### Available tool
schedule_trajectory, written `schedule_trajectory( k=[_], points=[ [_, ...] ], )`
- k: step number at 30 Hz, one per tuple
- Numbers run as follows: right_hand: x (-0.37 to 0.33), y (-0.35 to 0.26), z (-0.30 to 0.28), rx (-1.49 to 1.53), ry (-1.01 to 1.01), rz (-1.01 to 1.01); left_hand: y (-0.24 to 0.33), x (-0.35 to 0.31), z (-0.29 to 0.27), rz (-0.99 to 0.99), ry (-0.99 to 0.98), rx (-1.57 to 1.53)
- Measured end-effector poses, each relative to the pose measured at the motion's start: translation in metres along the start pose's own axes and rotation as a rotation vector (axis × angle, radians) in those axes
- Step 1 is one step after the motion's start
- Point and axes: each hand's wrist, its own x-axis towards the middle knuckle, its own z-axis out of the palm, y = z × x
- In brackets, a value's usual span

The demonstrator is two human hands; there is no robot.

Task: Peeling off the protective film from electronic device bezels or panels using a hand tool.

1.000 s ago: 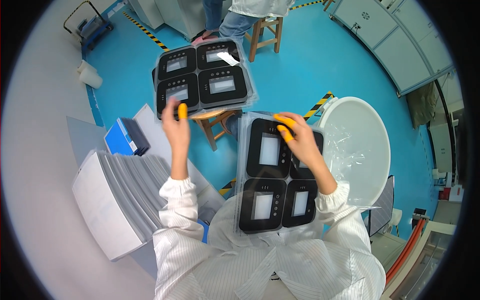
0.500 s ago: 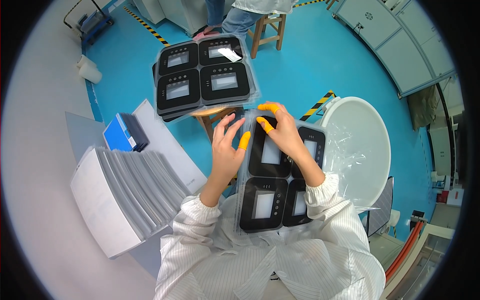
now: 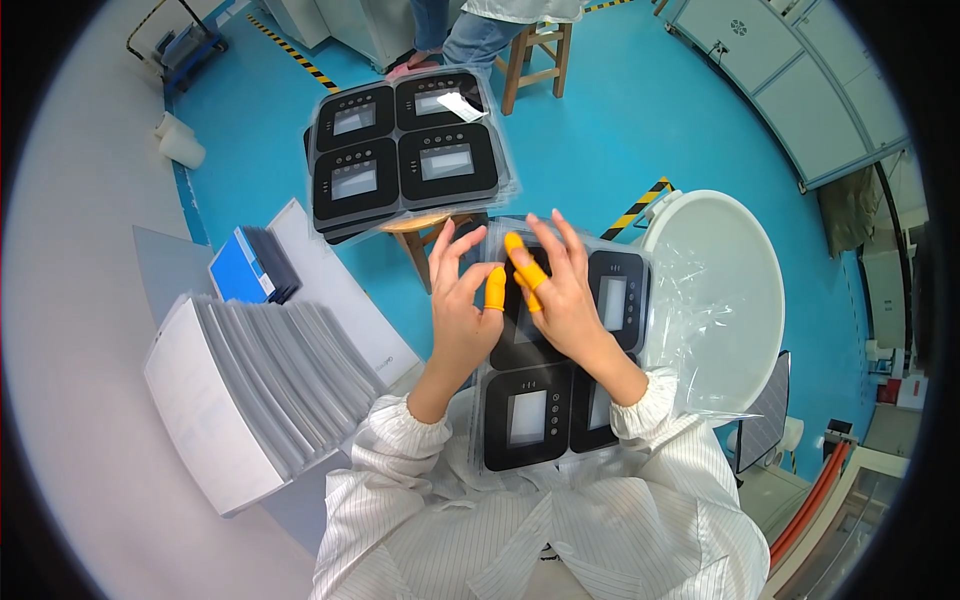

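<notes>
My left hand (image 3: 465, 318) and right hand (image 3: 565, 305), yellow caps on their thumbs, hover close together at a stack of clear film sheets with rounded black panels (image 3: 528, 415).

The stack lies before my white striped coat (image 3: 480, 545); my grip is narrow on both hands, thumb near forefinger, other fingers spread, though I cannot tell whether either pinches film. Just right of the stack, a round white plastic tub (image 3: 745, 250) contains crumpled clear film (image 3: 695, 310), mostly toward its left side. Farther out, a second black-panelled stack (image 3: 450, 162) sits on a wooden stool (image 3: 415, 258), a small white slip (image 3: 462, 107) on top.
</notes>
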Motion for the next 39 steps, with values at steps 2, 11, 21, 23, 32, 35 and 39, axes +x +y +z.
schedule_trajectory(
  k=[2,11,21,23,32,35,39],
  points=[
    [-0.004,0.000,0.000,0.008,0.011,-0.033,-0.003,0.000,0.000,-0.018,0.025,-0.004],
    [0.022,-0.003,0.002,0.168,0.029,0.047,0.001,-0.002,0.001,0.015,0.052,0.013],
    [-0.001,-0.004,0.007,0.067,0.157,-0.075,0.001,-0.005,-0.003,-0.016,0.043,0.019],
    [0.005,-0.004,0.005,0.108,0.264,-0.071,0.001,-0.005,-0.003,-0.028,0.040,0.000],
    [0.020,0.000,0.005,0.231,0.197,-0.120,-0.004,-0.007,-0.006,-0.057,0.001,-0.156],
    [0.000,0.002,0.009,0.219,0.115,-0.128,-0.005,0.001,-0.011,-0.099,-0.017,-0.249],
    [-0.009,-0.001,0.005,0.201,0.085,-0.140,-0.014,0.010,-0.003,-0.244,-0.100,-0.475]
  ],
)
